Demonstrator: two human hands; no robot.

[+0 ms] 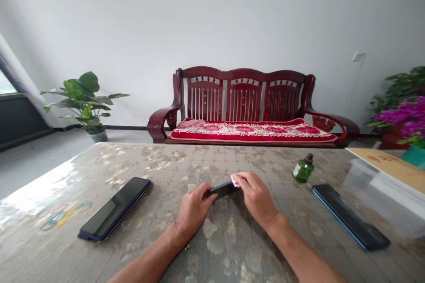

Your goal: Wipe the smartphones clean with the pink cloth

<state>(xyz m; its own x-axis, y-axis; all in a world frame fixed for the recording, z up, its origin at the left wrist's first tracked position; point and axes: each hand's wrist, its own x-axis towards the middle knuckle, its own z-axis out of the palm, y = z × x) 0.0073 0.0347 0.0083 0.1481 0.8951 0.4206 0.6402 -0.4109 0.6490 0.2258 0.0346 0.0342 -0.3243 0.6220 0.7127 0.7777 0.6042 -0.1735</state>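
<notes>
A dark, thin phone (223, 190) is held on edge above the patterned tabletop, near the middle. My left hand (195, 205) pinches its left end between thumb and fingers. At the right end, my right hand (257, 196) is closed on a small pink cloth (235, 180), which touches the phone's edge. To the left lie dark phones (116, 208), stacked one on another. Another dark phone with a blue edge (350, 216) rests on the right. Behind it stands a green bottle (303, 170) with a black top.
Colored rubber bands (61, 216) lie on the table (159, 163) at the left. A clear plastic box (375, 199) with a tan sheet (388, 166) on top is at the right. Beyond the table stand a wooden bench (242, 97), a potted plant (88, 99) and purple flowers (407, 117).
</notes>
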